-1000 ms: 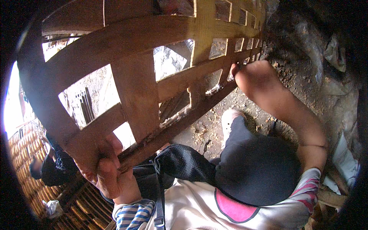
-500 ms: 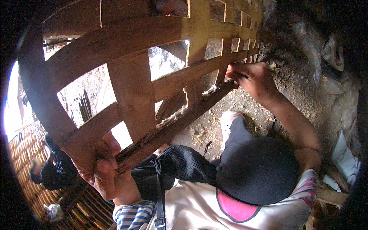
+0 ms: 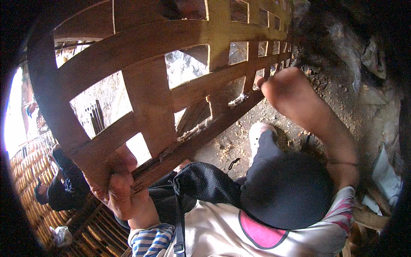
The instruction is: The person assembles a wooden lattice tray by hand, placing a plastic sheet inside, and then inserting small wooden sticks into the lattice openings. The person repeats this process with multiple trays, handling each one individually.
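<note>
A large brown wooden lattice panel (image 3: 147,103), with square openings between crossing slats, stands tilted in front of me. My left hand (image 3: 119,188) is closed around its near lower-left corner, with the thumb side pressed on the bottom rail. Along that rail's inner edge runs a rough, pale, crumbly strip (image 3: 198,129). My right hand (image 3: 287,92) is at the rail's farther part, bent at the wrist and slightly blurred. Its fingers are drawn together at a slat opening, mostly hidden behind the back of the hand. Whatever they may pinch is too small to make out.
Left of the panel, a person in dark clothes (image 3: 66,190) is on a slatted bamboo floor (image 3: 30,171), near a crumpled white plastic bag (image 3: 62,235). My light shoe (image 3: 260,129) rests on dirt ground with pale shavings (image 3: 222,150). Plastic sheeting (image 3: 387,171) hangs at right.
My right hand has rotated, its back turning more toward me and the fingers becoming more hidden. The panel has shifted slightly right at its near end, with my left hand still gripping it.
</note>
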